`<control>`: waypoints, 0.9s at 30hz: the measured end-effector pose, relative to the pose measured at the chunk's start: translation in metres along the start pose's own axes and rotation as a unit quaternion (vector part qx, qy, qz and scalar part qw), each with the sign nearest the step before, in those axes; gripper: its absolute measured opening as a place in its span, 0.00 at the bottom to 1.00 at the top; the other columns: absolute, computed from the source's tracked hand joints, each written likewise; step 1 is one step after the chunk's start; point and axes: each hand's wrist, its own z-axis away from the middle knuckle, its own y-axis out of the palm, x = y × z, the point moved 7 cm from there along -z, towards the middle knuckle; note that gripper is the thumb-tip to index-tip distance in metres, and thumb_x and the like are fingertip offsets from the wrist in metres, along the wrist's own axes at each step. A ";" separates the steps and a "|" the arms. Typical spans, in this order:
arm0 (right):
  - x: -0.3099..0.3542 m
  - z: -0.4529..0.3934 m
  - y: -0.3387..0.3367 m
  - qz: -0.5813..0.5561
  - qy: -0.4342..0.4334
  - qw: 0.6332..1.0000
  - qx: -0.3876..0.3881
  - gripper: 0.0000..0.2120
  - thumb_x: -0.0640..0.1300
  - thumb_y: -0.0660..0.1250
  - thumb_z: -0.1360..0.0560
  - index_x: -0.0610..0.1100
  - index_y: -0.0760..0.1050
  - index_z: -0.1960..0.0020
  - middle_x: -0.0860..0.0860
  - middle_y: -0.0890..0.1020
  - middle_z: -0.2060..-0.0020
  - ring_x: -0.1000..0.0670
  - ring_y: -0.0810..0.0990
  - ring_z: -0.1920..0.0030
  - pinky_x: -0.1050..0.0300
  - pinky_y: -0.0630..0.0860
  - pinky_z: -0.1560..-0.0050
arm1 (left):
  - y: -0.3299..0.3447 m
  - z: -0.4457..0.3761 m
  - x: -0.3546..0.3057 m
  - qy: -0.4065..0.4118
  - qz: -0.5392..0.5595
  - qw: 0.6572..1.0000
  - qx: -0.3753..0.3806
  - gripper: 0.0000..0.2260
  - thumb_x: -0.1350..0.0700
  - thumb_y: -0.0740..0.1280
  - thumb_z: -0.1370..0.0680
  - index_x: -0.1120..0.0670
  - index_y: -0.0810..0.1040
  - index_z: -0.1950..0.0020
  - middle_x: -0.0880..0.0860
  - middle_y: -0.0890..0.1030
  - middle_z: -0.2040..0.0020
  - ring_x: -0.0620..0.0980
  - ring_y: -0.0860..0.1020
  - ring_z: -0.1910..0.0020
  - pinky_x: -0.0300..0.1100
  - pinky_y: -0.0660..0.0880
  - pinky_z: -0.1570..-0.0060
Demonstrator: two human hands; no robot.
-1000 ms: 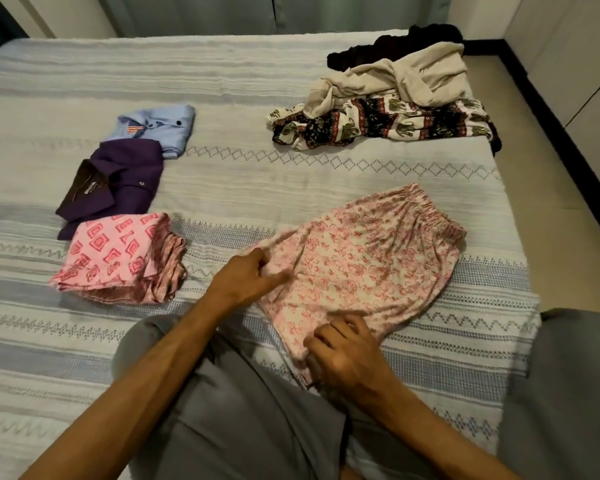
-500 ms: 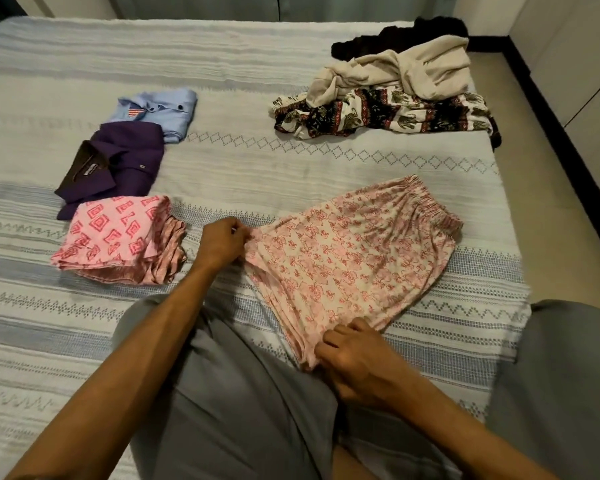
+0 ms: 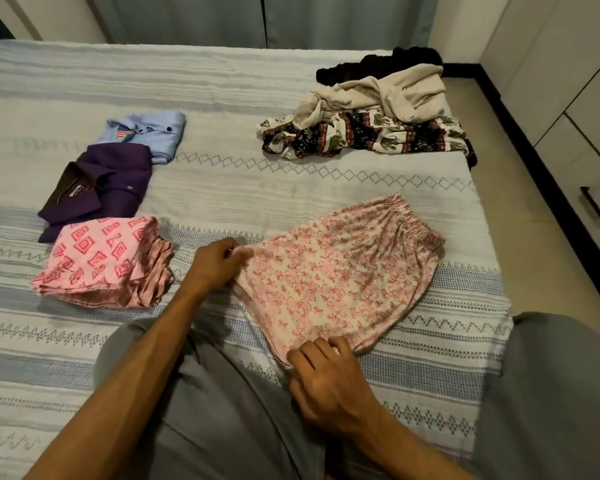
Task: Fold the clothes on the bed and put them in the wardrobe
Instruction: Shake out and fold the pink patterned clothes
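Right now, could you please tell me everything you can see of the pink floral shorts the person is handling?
The pink floral shorts look like thin, soft cloth, cream with a red-pink flower print and a gathered elastic waistband at the far right end. They lie flat on the striped bed cover, angled across it. The left hand pinches the near left corner; the right hand grips the bottom edge.

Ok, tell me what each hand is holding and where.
Both hold the pink floral shorts: the left hand pinches the near-left hem corner, and the right hand pinches the near hem corner.
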 end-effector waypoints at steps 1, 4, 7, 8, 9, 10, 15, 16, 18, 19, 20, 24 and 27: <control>0.001 0.000 -0.001 -0.003 -0.012 1.000 -0.007 0.13 0.52 0.62 0.22 0.47 0.79 0.45 0.50 0.84 0.52 0.49 0.81 0.54 0.48 0.78 0.49 | -0.002 -0.002 -0.001 -0.002 0.019 1.000 -0.016 0.13 0.45 0.66 0.17 0.54 0.81 0.50 0.52 0.84 0.59 0.48 0.82 0.63 0.38 0.73 0.65; 0.005 0.006 0.012 0.014 -0.074 0.996 0.048 0.12 0.53 0.64 0.21 0.48 0.76 0.41 0.50 0.84 0.47 0.49 0.82 0.46 0.46 0.80 0.44 | 0.001 -0.006 0.008 -0.024 0.004 1.000 -0.010 0.13 0.45 0.65 0.16 0.54 0.80 0.49 0.54 0.83 0.58 0.52 0.82 0.60 0.45 0.79 0.57; 0.004 0.010 0.023 0.006 -0.106 0.988 0.114 0.15 0.53 0.67 0.22 0.48 0.74 0.39 0.50 0.82 0.46 0.48 0.80 0.44 0.46 0.79 0.42 | 0.004 -0.013 0.017 -0.034 -0.078 0.996 -0.013 0.14 0.41 0.66 0.17 0.50 0.79 0.52 0.51 0.84 0.60 0.52 0.83 0.60 0.50 0.82 0.51; 0.003 0.010 0.023 -0.017 -0.111 0.985 0.128 0.16 0.53 0.67 0.22 0.47 0.73 0.38 0.49 0.81 0.45 0.48 0.80 0.44 0.44 0.79 0.41 | 0.002 -0.014 0.017 -0.037 -0.093 0.995 -0.025 0.14 0.39 0.66 0.18 0.49 0.79 0.53 0.51 0.84 0.61 0.52 0.83 0.61 0.48 0.81 0.53; 0.003 0.010 0.022 -0.040 -0.119 0.982 0.140 0.18 0.53 0.66 0.23 0.46 0.72 0.36 0.48 0.81 0.43 0.46 0.79 0.42 0.43 0.77 0.38 | 0.000 -0.014 0.018 -0.041 -0.103 0.993 -0.036 0.14 0.38 0.67 0.19 0.48 0.79 0.54 0.50 0.84 0.61 0.51 0.82 0.61 0.47 0.81 0.55; 0.003 0.011 0.020 -0.053 -0.126 0.978 0.155 0.20 0.53 0.66 0.23 0.45 0.71 0.34 0.47 0.80 0.41 0.45 0.78 0.40 0.42 0.75 0.36 | -0.002 -0.014 0.019 -0.046 -0.115 0.991 -0.048 0.15 0.37 0.68 0.20 0.48 0.78 0.53 0.50 0.84 0.60 0.51 0.82 0.61 0.46 0.80 0.57; -0.028 0.023 0.016 -0.008 -0.099 0.985 0.141 0.29 0.58 0.58 0.19 0.47 0.63 0.21 0.46 0.73 0.26 0.45 0.70 0.25 0.42 0.67 0.24 | -0.012 0.003 -0.017 0.099 -0.250 0.951 -0.153 0.18 0.44 0.68 0.19 0.53 0.74 0.34 0.58 0.79 0.40 0.58 0.78 0.43 0.57 0.78 0.45; -0.036 0.026 0.020 0.000 -0.096 0.983 0.156 0.32 0.58 0.59 0.19 0.47 0.60 0.19 0.46 0.69 0.23 0.45 0.66 0.22 0.42 0.63 0.22 | -0.008 0.012 -0.039 0.177 -0.255 0.938 -0.156 0.20 0.44 0.65 0.18 0.53 0.73 0.31 0.59 0.78 0.35 0.58 0.77 0.39 0.58 0.77 0.40; -0.042 0.030 0.029 0.006 -0.094 0.981 0.169 0.33 0.56 0.60 0.20 0.47 0.58 0.18 0.47 0.65 0.20 0.45 0.62 0.20 0.42 0.61 0.21 | 0.019 0.037 -0.077 0.295 -0.247 0.921 -0.068 0.22 0.42 0.58 0.15 0.50 0.69 0.24 0.54 0.71 0.24 0.56 0.70 0.27 0.58 0.69 0.27; -0.042 0.030 0.032 0.007 -0.097 0.982 0.163 0.32 0.55 0.60 0.19 0.47 0.59 0.19 0.47 0.66 0.21 0.45 0.64 0.20 0.42 0.62 0.21 | 0.042 0.052 -0.084 0.314 -0.252 0.915 0.012 0.24 0.39 0.54 0.14 0.47 0.64 0.20 0.51 0.64 0.19 0.53 0.63 0.21 0.56 0.61 0.22; -0.042 0.029 0.035 0.012 -0.102 0.983 0.150 0.30 0.54 0.59 0.19 0.47 0.61 0.20 0.47 0.69 0.22 0.45 0.66 0.22 0.43 0.64 0.22 | 0.069 0.067 -0.081 0.311 -0.267 0.907 0.094 0.26 0.36 0.50 0.14 0.44 0.57 0.17 0.48 0.55 0.16 0.51 0.53 0.17 0.56 0.53 0.19; -0.055 0.032 0.028 0.083 -0.165 0.979 0.089 0.19 0.46 0.57 0.18 0.47 0.71 0.28 0.47 0.77 0.29 0.43 0.75 0.28 0.45 0.70 0.25 | 0.129 0.113 -0.039 0.210 -0.333 0.898 0.196 0.37 0.26 0.36 0.20 0.43 0.33 0.17 0.47 0.29 0.18 0.52 0.27 0.20 0.60 0.39 0.19; -0.092 0.040 0.023 0.108 -0.163 0.974 0.111 0.22 0.50 0.57 0.17 0.48 0.69 0.24 0.45 0.73 0.25 0.43 0.72 0.25 0.43 0.69 0.25 | 0.134 0.123 -0.057 0.201 -0.320 0.913 0.156 0.46 0.21 0.37 0.24 0.49 0.30 0.17 0.52 0.27 0.19 0.54 0.26 0.20 0.58 0.33 0.20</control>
